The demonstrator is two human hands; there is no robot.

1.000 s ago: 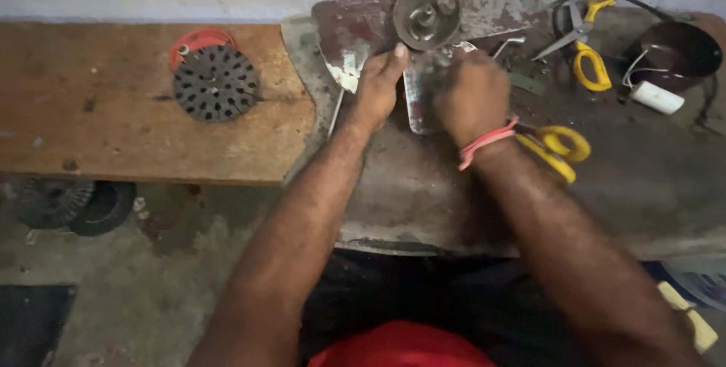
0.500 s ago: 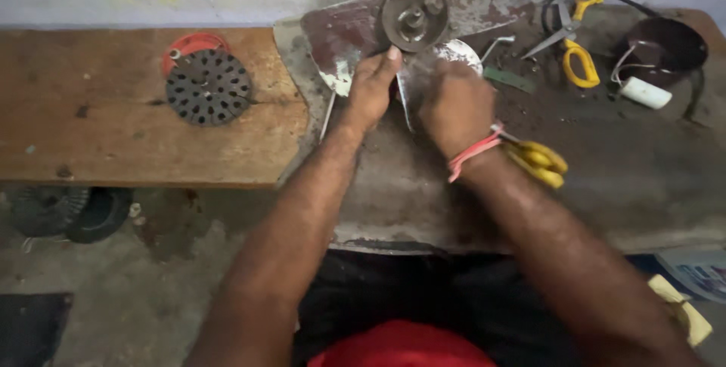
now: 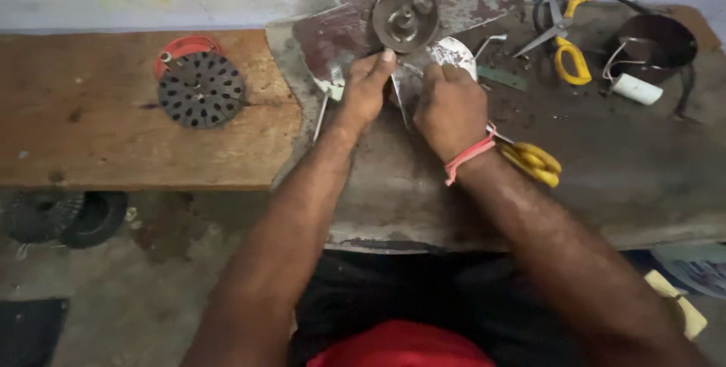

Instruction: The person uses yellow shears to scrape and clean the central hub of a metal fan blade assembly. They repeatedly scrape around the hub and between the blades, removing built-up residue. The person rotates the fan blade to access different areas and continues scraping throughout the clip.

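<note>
Fan blades (image 3: 333, 30) lie flat at the far edge of the concrete bench (image 3: 605, 178), hub (image 3: 403, 15) just beyond my knuckles. My left hand (image 3: 367, 87) presses a blade's near rim, thumb stretched toward the hub; my right hand (image 3: 450, 106) curls shut, seemingly pinching a thin metal piece. Farther right, a dark bowl (image 3: 654, 38) holds wire.

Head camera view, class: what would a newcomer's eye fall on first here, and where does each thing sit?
First, the left hand and right hand side by side at the middle of the bench, fingers on a worn metal fan blade assembly with a round hub. Next, the black perforated disc on the wooden board to the left. Then the yellow-handled scissors at upper right.
</note>
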